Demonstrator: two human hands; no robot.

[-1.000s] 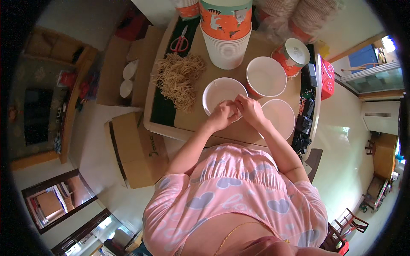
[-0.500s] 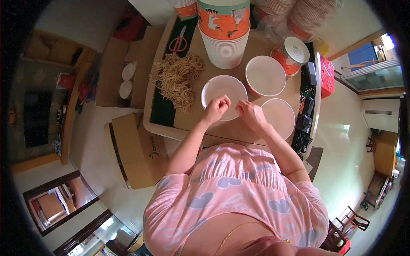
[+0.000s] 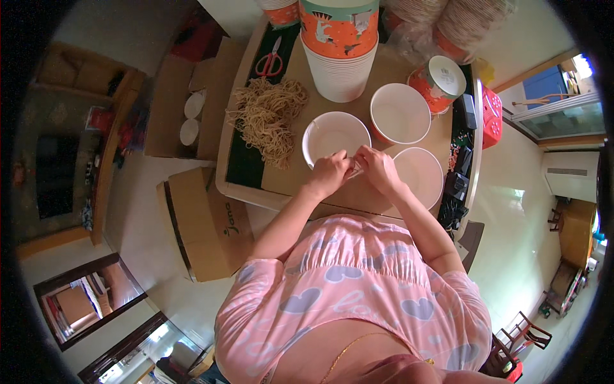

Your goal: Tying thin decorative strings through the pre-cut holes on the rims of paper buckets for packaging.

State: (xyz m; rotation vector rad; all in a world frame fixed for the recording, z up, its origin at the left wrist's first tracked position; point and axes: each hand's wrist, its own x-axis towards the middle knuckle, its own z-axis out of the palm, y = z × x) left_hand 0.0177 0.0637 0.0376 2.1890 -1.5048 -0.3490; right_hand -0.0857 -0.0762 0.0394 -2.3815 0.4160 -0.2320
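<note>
Both hands meet at the near right rim of a paper bucket (image 3: 327,133) with a white inside, which stands upright on the table. My left hand (image 3: 330,174) is closed, fingertips pinched at the rim. Right against it, my right hand (image 3: 380,170) is pinched too. What the fingers hold is too small to make out. A bit of string seems to show at the bucket's far left rim. Two more open buckets stand to the right: one farther off (image 3: 400,115), one nearer (image 3: 423,180). Left of the first bucket lies a tangled pile of beige string (image 3: 267,118).
Red-handled scissors (image 3: 269,63) lie beyond the string. A tall stack of orange and white buckets (image 3: 339,67) stands at the back. An upturned bucket (image 3: 430,84), black chargers (image 3: 455,184) and a red plastic item (image 3: 491,118) line the right. Cardboard boxes (image 3: 203,233) stand left on the floor.
My hands, apart over the bucket before, have come together at its near right rim. The left hand moved right and nearer; the right hand shifted only slightly.
</note>
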